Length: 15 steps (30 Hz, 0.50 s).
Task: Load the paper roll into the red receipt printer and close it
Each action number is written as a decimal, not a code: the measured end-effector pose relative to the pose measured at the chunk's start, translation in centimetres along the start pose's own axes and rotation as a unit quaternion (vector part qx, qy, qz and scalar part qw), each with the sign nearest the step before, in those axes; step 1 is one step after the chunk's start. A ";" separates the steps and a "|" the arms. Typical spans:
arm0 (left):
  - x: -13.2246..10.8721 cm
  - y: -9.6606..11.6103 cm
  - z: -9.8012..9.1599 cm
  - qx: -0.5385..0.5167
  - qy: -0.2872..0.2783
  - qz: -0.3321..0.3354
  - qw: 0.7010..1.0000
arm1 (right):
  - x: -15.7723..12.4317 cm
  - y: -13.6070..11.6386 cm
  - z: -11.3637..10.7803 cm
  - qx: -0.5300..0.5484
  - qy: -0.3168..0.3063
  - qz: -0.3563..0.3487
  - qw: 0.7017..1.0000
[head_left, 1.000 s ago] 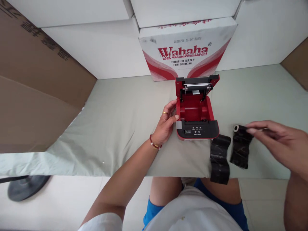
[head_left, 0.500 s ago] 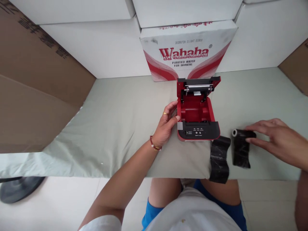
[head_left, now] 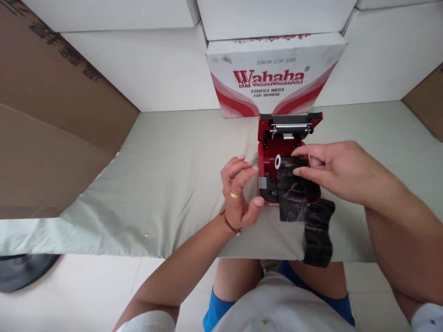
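Observation:
A small red and black label printer (head_left: 262,159) sits on the cloth with its lid raised, baring the red compartment. Over that compartment, my right hand (head_left: 335,168) pinches a roll of black film (head_left: 292,193) between thumb and fingers; its white core end faces left and a loose length hangs across the printer's front panel. My left hand (head_left: 242,191) is at the printer's left side, fingers apart and curved, holding nothing; I cannot tell whether a fingertip touches the casing. A second strip of black film (head_left: 318,235) lies by the printer's front right corner, over the table edge.
A pale green cloth (head_left: 166,175) covers the table. Behind the printer stands a white and red Wahaha water carton (head_left: 273,78), with white boxes (head_left: 155,69) around it. Brown cardboard boxes stand at left (head_left: 51,152) and far right. A black round base (head_left: 27,272) is on the floor.
My right hand has carried the roll of black film leftward from the cloth to above the open printer. My left hand has let go of the printer's side and spread its fingers.

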<state>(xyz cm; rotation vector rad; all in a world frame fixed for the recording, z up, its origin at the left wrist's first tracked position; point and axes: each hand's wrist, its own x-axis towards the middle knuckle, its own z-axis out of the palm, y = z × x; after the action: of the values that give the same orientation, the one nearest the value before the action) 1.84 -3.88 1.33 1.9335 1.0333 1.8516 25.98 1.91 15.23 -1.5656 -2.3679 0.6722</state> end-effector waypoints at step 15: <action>-0.4 1.3 1.1 0.082 -0.180 0.089 0.976 | 3.0 -0.3 2.9 -0.131 0.025 0.023 0.991</action>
<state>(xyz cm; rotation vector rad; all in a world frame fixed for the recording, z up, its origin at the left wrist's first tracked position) 3.30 -4.71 1.67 2.4153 0.9459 1.4502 23.31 3.82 12.68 -1.7211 -2.4719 0.3350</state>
